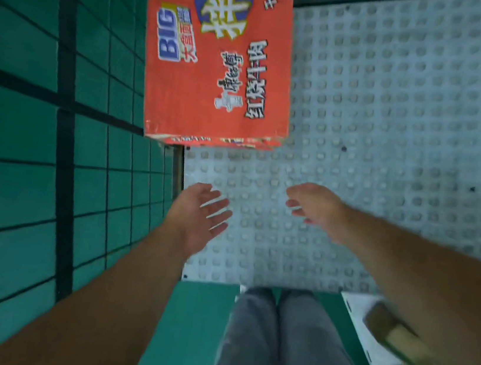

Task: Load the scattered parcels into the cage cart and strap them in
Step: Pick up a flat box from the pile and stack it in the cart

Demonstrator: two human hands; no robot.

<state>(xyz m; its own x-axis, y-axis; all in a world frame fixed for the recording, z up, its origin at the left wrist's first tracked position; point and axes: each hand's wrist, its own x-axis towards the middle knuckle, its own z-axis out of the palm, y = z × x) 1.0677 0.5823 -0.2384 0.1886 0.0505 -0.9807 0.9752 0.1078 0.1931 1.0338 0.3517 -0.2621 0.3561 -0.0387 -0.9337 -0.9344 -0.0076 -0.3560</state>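
A large red printed carton (220,55) stands on the cage cart's pale studded floor (395,126), pushed against the wire mesh side wall (55,125) on the left. My left hand (200,217) hovers palm up just below the carton, fingers spread, holding nothing. My right hand (316,208) hangs over the cart floor a little to the right, fingers loosely curled and apart, also empty. Neither hand touches the carton.
Brown cardboard parcels (405,344) and a white flat parcel (364,323) lie on the green floor at lower right, partly behind my right forearm. My legs in grey trousers (272,341) stand at the cart's open front edge.
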